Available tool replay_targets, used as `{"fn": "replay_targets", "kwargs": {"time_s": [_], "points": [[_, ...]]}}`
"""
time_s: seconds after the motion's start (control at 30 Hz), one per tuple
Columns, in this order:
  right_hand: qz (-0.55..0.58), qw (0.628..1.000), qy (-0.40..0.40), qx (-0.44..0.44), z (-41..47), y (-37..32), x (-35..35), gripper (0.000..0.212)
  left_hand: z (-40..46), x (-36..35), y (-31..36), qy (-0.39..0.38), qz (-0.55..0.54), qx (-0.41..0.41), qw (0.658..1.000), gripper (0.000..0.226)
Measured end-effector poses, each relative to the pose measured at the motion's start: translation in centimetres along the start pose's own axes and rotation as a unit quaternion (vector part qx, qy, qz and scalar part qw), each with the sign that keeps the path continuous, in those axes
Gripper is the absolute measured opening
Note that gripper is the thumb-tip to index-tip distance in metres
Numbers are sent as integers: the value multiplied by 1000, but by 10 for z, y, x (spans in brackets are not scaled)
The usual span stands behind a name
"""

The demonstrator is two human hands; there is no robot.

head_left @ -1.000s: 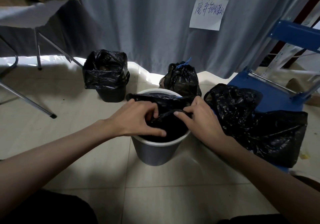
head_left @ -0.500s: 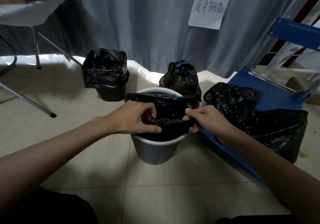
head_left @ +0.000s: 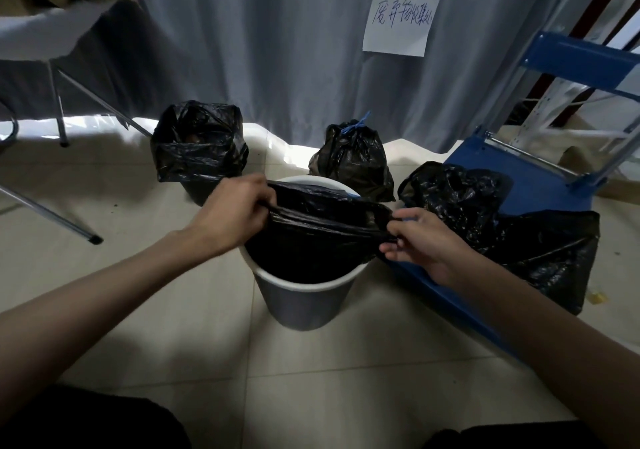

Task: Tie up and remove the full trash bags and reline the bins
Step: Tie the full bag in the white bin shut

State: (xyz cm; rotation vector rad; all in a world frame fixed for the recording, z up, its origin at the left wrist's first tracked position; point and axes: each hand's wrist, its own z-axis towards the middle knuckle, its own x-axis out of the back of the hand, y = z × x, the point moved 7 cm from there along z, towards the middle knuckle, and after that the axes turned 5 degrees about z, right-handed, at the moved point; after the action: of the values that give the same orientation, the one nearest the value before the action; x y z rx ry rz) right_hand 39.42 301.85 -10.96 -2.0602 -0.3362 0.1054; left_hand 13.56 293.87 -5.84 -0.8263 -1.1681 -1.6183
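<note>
Smooth pale tiles — both hands [head_left: 231, 213] [head_left: 420, 240] pinch a crinkly black liner [head_left: 322, 220] over a round grey bin [head_left: 304, 301].

I see a glossy black liner bag [head_left: 322, 226] in a grey bin [head_left: 304, 304] with a white rim. At eleven o'clock, a black-lined bin [head_left: 199, 152]; at twelve, a black tied bag [head_left: 353, 164] with a blue tie [head_left: 356, 125]. At two o'clock, crumpled black bags [head_left: 502, 226] lie on a blue cart [head_left: 533, 178]. Pale beige floor tiles [head_left: 311, 379], a plain grey curtain [head_left: 277, 50], and a white paper sign [head_left: 400, 20] with dark blue handwriting.
</note>
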Motion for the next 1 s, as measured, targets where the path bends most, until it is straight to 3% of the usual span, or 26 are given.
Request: {"fn": "replay_targets", "kwargs": {"time_s": [0.13, 0.23, 0.3, 0.4, 0.53, 0.67, 0.73, 0.87, 0.93, 1.0], "points": [[-85, 996, 10, -27, 10, 12, 11, 60, 5, 9, 12, -92, -132, 15, 987, 22], [-163, 983, 77, 38, 26, 8, 21, 55, -1, 2, 33, -240, -156, 20, 958, 18], [-216, 966, 105, 90, 36, 0, 22, 57, -1, -4, 39, -287, -144, 37, 946, 23], [-298, 937, 109, 146, 51, -18, 10, 58, 18, -10, 38, -249, -91, 38, 964, 33], [-406, 889, 99, 186, 69, -33, -16, 60, 53, -21, 38, -195, -21, 20, 980, 21], [-430, 879, 82, 189, 83, -31, -34, 54, 81, -33, 43, -148, -24, 30, 988, 12], [-442, 870, 81, 205, 87, -32, -42, 40, 90, -40, 45, -134, -30, 29, 990, 11], [-400, 878, 85, 248, 79, -45, -48, 14, 98, -59, 36, -123, -8, 16, 992, 38], [-367, 884, 68, 283, 72, -50, -50, 16, 97, -70, 33, -144, -22, 2, 989, 55], [-349, 883, 49, 310, 65, -52, -51, 20, 95, -79, 32, -165, -2, -12, 986, 54]]}}
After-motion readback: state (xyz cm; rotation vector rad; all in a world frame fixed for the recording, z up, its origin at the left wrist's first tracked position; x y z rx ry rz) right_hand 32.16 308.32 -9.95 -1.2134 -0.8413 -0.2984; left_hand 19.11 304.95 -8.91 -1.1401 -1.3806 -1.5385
